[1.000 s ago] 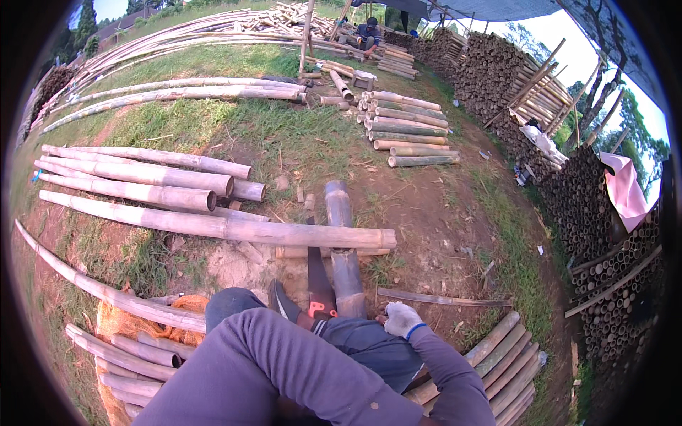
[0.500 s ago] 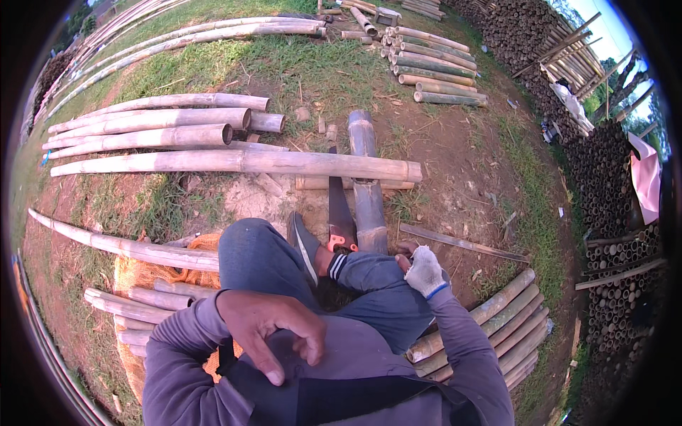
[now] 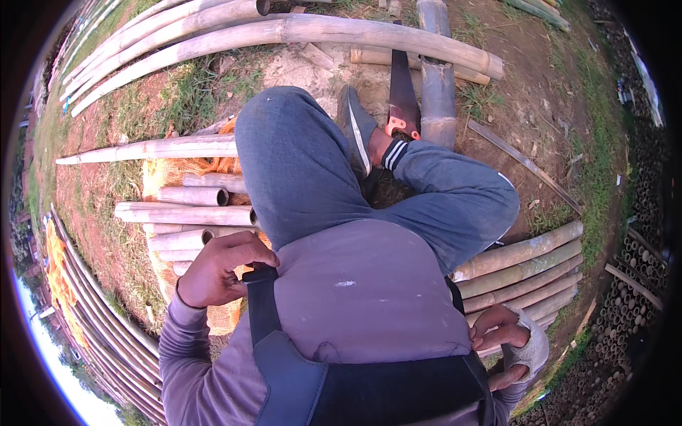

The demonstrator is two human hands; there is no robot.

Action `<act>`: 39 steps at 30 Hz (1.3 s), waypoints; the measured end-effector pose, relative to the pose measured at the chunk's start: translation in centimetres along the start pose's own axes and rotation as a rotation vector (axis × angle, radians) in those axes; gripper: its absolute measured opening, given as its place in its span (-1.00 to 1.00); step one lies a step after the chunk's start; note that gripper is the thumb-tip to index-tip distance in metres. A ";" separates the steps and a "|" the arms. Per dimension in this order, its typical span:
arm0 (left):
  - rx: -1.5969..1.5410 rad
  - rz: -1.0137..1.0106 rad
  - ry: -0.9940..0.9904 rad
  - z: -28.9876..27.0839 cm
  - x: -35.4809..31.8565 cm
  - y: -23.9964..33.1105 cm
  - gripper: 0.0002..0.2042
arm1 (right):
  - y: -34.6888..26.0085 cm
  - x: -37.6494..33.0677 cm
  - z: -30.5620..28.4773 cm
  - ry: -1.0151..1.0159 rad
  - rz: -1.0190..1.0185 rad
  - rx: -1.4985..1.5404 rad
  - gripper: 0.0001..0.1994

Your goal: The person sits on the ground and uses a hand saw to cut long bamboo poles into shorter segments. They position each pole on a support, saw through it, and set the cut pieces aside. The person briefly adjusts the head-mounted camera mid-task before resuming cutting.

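Observation:
My left hand (image 3: 213, 273) is at my chest, its fingers curled over the black shoulder strap (image 3: 263, 312) of a harness. At my right side, my right hand (image 3: 508, 341), in a white fingerless glove, has its fingers closed on the edge of the black harness panel (image 3: 398, 390). I sit with my knees bent in grey trousers. A hand saw (image 3: 401, 96) with an orange handle lies on the ground beyond my shoe (image 3: 355, 128). It rests beside a short thick bamboo section (image 3: 437, 78).
Cut bamboo poles (image 3: 192, 213) on orange netting lie to my left, and more poles (image 3: 526, 263) lie to my right. Long poles (image 3: 312, 32) cross the ground ahead. Stacked bamboo (image 3: 639, 284) lines the far right. A thin slat (image 3: 526, 163) lies on the dirt.
The view has tipped down onto my body. My left hand closed on the chest strap. My right hand pulled back from beside my knee to the harness at my right side.

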State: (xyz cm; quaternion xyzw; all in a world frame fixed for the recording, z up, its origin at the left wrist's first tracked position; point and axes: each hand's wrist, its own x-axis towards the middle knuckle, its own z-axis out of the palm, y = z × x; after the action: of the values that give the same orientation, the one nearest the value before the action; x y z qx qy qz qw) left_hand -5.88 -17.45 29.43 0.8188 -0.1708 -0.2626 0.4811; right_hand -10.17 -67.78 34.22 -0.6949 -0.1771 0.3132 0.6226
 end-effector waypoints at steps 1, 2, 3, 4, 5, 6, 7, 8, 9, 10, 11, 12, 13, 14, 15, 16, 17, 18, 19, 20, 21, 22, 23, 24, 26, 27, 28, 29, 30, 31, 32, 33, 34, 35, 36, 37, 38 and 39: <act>0.040 0.027 0.042 0.6 0.1 -0.4 -0.67 | -0.4 -0.3 0.6 0.050 0.034 -0.021 -0.40; 0.080 0.053 0.084 1.3 0.3 -0.5 -0.68 | -0.3 -0.3 0.9 0.082 0.069 -0.060 -0.43; 0.116 0.075 0.131 1.9 0.5 -0.6 -0.68 | -0.3 -0.3 1.1 0.100 0.057 -0.152 -0.45; 0.156 0.093 0.181 2.6 0.9 -0.5 -0.72 | -0.2 -0.4 1.2 0.116 0.045 -0.243 -0.46; 0.154 0.088 0.217 3.1 1.2 -0.5 -0.72 | -0.1 -0.5 1.4 0.134 0.035 -0.331 -0.47; 0.153 0.083 0.253 3.5 1.4 -0.6 -0.73 | -0.3 -0.2 2.0 0.202 0.019 -0.399 -0.48; 0.153 0.077 0.289 3.8 1.5 -0.8 -0.73 | -0.7 0.3 2.8 0.270 0.003 -0.466 -0.48; 0.169 0.099 0.339 4.2 1.6 -1.5 -0.73 | -0.9 0.7 3.2 0.341 -0.012 -0.536 -0.48; 0.143 0.111 0.360 4.5 1.8 -2.0 -0.73 | -0.6 1.0 3.2 0.345 -0.052 -0.597 -0.49; 0.117 0.123 0.381 5.0 2.1 -2.4 -0.74 | 0.1 1.4 3.0 0.349 -0.091 -0.658 -0.50; 0.093 0.134 0.402 5.5 2.1 -2.9 -0.74 | 0.7 1.8 3.0 0.353 -0.133 -0.717 -0.51; 0.048 0.132 0.403 6.0 1.8 -3.5 -0.73 | 1.0 2.3 2.9 0.344 -0.145 -0.750 -0.52; 0.047 0.149 0.377 5.8 2.0 -3.7 -0.72 | 1.1 2.8 2.9 0.333 -0.170 -0.725 -0.54; 0.046 0.166 0.350 5.5 2.1 -3.8 -0.72 | 1.1 3.5 2.9 0.320 -0.196 -0.700 -0.55; 0.043 0.178 0.331 5.4 2.1 -4.0 -0.72 | 1.1 3.8 2.9 0.300 -0.224 -0.675 -0.57; 0.036 0.205 0.295 5.0 2.3 -4.0 -0.71 | 1.9 3.3 2.2 0.217 -0.230 -0.583 -0.55; 0.029 0.230 0.259 4.6 2.3 -4.1 -0.69 | 2.7 3.0 1.0 0.091 -0.201 -0.363 -0.51; 0.005 0.278 0.206 3.8 2.9 -4.6 -0.68 | 2.9 2.9 -0.2 -0.011 -0.154 -0.159 -0.46; -0.083 0.186 0.060 3.0 3.5 -4.4 -0.64 | 3.6 3.2 -1.5 -0.119 -0.128 0.043 -0.40; -0.168 0.094 -0.089 1.8 3.9 -3.9 -0.61 | 4.7 3.9 -2.1 -0.036 -0.125 0.250 -0.32; -0.243 -0.017 -0.210 1.1 3.7 -3.8 -0.57 | 6.3 5.1 -3.1 0.016 -0.147 0.461 -0.23; -0.242 0.026 -0.353 -0.3 4.3 -4.2 -0.37 | 6.3 6.1 -4.0 0.139 -0.093 0.602 -0.22; -0.327 0.080 -0.489 -1.5 5.1 -4.7 -0.22 | 6.5 7.7 -5.0 0.226 -0.022 0.357 -0.27; -0.422 0.151 -0.505 -2.6 5.9 -4.2 -0.16 | 6.7 9.5 -5.8 0.316 0.051 0.118 -0.31; -0.658 0.302 -0.468 -4.1 7.5 -3.0 -0.05 | 8.4 12.4 -5.7 0.437 0.090 -0.487 -0.41; -0.798 0.373 -0.406 -4.6 8.2 -2.5 -0.01 | 9.4 13.5 -5.7 0.462 0.117 -0.795 -0.43; -0.731 0.369 -0.237 -5.3 9.0 -1.8 -0.03 | 10.9 14.8 -5.7 0.438 0.188 -0.978 -0.45; -0.581 0.350 0.043 -5.1 9.6 -0.4 -0.14 | 12.9 16.4 -5.5 0.402 0.255 -1.153 -0.48; -0.228 0.408 0.241 -4.9 10.9 0.9 -0.22 | 14.7 17.6 -5.0 0.386 0.251 -1.152 -0.48; 0.124 0.460 0.434 -4.7 12.5 1.9 -0.31 | 16.2 18.5 -4.4 0.372 0.252 -1.152 -0.49; 0.286 0.476 0.476 -4.4 13.7 2.2 -0.35 | 17.0 19.8 -3.8 0.342 0.270 -1.134 -0.50; 0.441 0.497 0.514 -3.9 15.2 2.1 -0.39 | 17.6 20.6 -3.2 0.317 0.298 -1.120 -0.51; 0.595 0.508 0.552 -3.7 16.3 2.0 -0.43 | 18.6 21.3 -2.6 0.311 0.294 -1.188 -0.54; 0.541 0.464 0.491 -3.5 17.0 2.4 -0.47 | 19.2 21.7 -2.5 0.308 0.309 -1.256 -0.57; 0.490 0.404 0.432 -3.5 17.3 2.4 -0.52 | 19.2 22.2 -2.2 0.293 0.322 -1.283 -0.58; 0.436 0.345 0.376 -3.7 17.7 2.3 -0.56 | 19.2 22.7 -2.2 0.277 0.335 -1.312 -0.58; 0.365 0.299 0.308 -4.7 17.9 2.0 -0.54 | 19.3 22.7 -2.5 0.316 0.343 -1.293 -0.59; 0.162 0.277 0.259 -5.5 18.5 1.2 -0.55 | 19.7 22.6 -2.8 0.340 0.344 -1.274 -0.59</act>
State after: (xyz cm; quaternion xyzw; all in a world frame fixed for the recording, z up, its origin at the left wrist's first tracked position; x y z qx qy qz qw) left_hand 12.27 -24.05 27.74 0.8504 -0.2390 -0.0719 0.4633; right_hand 5.61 -58.72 10.26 -0.9837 -0.1136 0.1289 0.0524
